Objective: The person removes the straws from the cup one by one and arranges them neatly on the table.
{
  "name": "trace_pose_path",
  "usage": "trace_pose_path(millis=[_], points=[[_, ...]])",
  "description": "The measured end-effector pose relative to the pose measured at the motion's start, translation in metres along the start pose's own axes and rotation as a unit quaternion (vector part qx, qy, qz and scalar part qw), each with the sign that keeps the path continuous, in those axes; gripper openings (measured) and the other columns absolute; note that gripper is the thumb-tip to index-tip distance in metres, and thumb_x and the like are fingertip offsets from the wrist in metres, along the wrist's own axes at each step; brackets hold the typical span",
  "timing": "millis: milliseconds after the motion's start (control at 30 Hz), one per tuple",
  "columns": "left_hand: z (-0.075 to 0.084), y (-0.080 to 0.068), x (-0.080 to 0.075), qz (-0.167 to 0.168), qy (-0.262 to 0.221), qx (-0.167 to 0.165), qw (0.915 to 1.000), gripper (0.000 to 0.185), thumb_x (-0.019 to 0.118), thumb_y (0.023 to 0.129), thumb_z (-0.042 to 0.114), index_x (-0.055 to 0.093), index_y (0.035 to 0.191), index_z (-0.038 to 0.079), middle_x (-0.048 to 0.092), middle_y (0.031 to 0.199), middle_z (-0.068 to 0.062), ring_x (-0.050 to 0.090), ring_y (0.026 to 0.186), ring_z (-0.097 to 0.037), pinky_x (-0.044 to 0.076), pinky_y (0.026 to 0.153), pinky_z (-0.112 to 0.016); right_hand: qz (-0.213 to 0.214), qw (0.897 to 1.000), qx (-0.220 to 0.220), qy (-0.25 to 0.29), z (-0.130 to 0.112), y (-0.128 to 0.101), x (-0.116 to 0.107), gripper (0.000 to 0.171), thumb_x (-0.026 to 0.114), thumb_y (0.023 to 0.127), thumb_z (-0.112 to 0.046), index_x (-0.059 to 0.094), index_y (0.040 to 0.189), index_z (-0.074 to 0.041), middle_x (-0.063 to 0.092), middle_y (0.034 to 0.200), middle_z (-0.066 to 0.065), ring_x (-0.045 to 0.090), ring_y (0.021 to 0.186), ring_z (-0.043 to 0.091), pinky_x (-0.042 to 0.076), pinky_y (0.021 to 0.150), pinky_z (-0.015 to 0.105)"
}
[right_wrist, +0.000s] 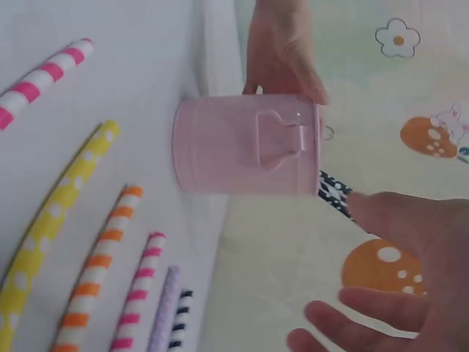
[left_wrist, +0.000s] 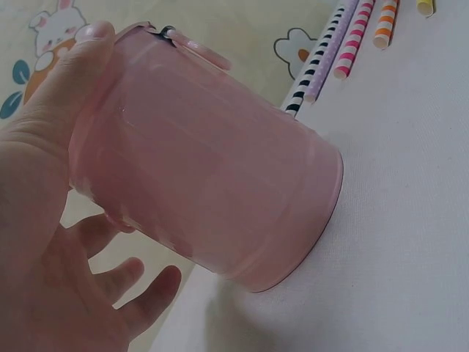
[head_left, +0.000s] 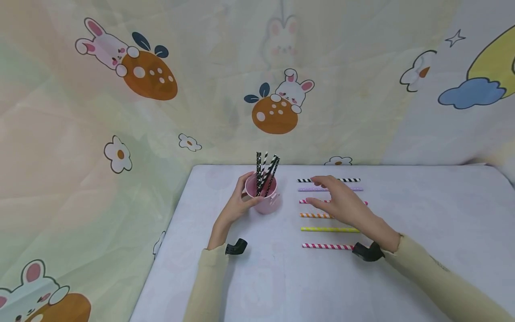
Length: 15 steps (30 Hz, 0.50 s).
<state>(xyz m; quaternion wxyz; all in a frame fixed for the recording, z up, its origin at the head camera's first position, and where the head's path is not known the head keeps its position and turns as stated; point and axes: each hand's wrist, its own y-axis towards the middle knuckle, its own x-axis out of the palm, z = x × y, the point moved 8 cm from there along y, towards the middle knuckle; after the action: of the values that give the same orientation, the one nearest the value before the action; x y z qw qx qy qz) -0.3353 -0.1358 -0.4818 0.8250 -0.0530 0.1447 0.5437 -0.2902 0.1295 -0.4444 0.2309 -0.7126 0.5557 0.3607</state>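
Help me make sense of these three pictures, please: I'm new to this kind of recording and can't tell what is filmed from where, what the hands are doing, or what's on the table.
There is no machine here, just a person with small cameras strapped on. The wide picture comes from a camera on the head, looking down at both hands. The other two come from cameras on the wrists, so they show each hand's work from very close and at odd angles.

The left hand grips a pink cup that stands on the white table; the cup holds several black-and-white straws. The right hand, fingers straight, hovers over a row of six paper straws lying side by side: black-and-white, lilac, pink, orange, yellow and red striped. It holds nothing. Behind hangs a cloth with rabbits.
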Motion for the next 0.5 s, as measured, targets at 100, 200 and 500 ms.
trace_pose_path(millis=[100,200,500], points=[[-0.001,0.000,0.000,-0.001,-0.001,-0.001,1.0000,0.084,0.074,0.089,0.007,0.023,0.157,0.008,0.032,0.160,-0.018,0.036,0.145,-0.037,0.034,0.116,-0.057,0.002,0.997,0.021,0.068,0.005,0.013,0.006,0.063,0.073,0.092,-0.039,0.051,0.144,-0.010,0.059,0.138,0.013,0.057,0.125,0.033,0.053,0.100,0.052],[-0.002,0.001,0.000,-0.001,0.000,-0.001,1.0000,0.085,0.074,0.089,0.009,0.023,0.157,0.009,0.033,0.160,-0.017,0.036,0.145,-0.037,0.035,0.116,-0.058,-0.003,0.989,0.048,0.143,0.010,0.025,0.014,0.063,0.070,0.092,-0.045,0.051,0.143,-0.014,0.061,0.136,0.011,0.058,0.125,0.031,0.054,0.100,0.050],[-0.003,0.001,-0.001,-0.001,0.006,-0.003,1.0000,0.086,0.075,0.089,0.010,0.023,0.157,0.011,0.032,0.160,-0.016,0.035,0.146,-0.037,0.034,0.116,-0.058,-0.022,0.929,0.114,0.352,0.013,0.059,0.045,0.050,0.068,0.096,-0.040,0.056,0.135,-0.011,0.061,0.134,0.012,0.057,0.127,0.035,0.051,0.105,0.052]])
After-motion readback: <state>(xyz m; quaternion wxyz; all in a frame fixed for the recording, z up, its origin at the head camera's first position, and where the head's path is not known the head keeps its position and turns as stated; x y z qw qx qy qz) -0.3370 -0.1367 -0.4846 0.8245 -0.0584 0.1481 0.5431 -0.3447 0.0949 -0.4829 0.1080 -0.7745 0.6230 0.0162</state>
